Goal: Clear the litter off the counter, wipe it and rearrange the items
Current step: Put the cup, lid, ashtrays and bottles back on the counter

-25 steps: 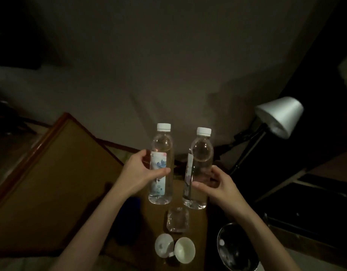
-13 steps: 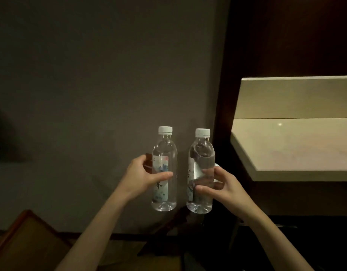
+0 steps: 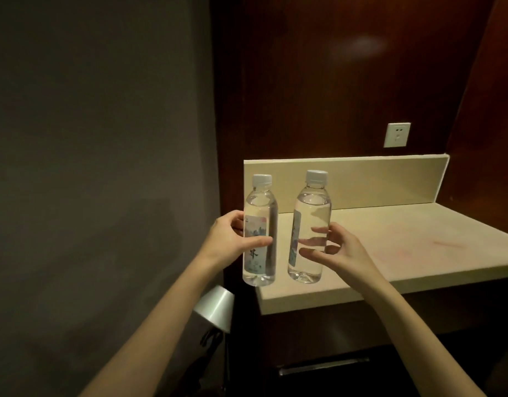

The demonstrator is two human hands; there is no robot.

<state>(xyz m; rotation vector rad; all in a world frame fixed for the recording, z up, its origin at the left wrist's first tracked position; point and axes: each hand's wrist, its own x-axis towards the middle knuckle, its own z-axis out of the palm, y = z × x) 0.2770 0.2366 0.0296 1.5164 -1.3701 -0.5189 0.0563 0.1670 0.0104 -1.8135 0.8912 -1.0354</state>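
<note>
Over the left end of the counter (image 3: pixel 404 242), both forearms reach forward and up from the bottom of the view, each hand wrapped round a clear water bottle. The left hand (image 3: pixel 230 239) grips the left bottle (image 3: pixel 260 230) at its middle, thumb laid across the front of the printed label and fingers curled behind. The right hand (image 3: pixel 341 250) holds the right bottle (image 3: pixel 311 227) from its right side, thumb near the lower front and fingers seen through the water at the back, loosely spread round the body.

Both bottles stand upright, white caps on, near each other but apart. The left bottle's base shows at the counter's left edge, partly out past it; whether it rests on anything cannot be told. The right bottle's base lies over the counter near the front left corner; whether it touches the top is unclear.

The counter is a pale cream slab with a raised back strip of the same colour, and faint reddish smears mark its right part. Behind it rises dark red-brown wood panelling with a white socket (image 3: pixel 396 135) above the back strip. A grey wall fills the left. Below the left hand sits a silver lamp shade (image 3: pixel 215 308) on a dark stem, and a metal handle (image 3: pixel 323 366) shows under the counter.
</note>
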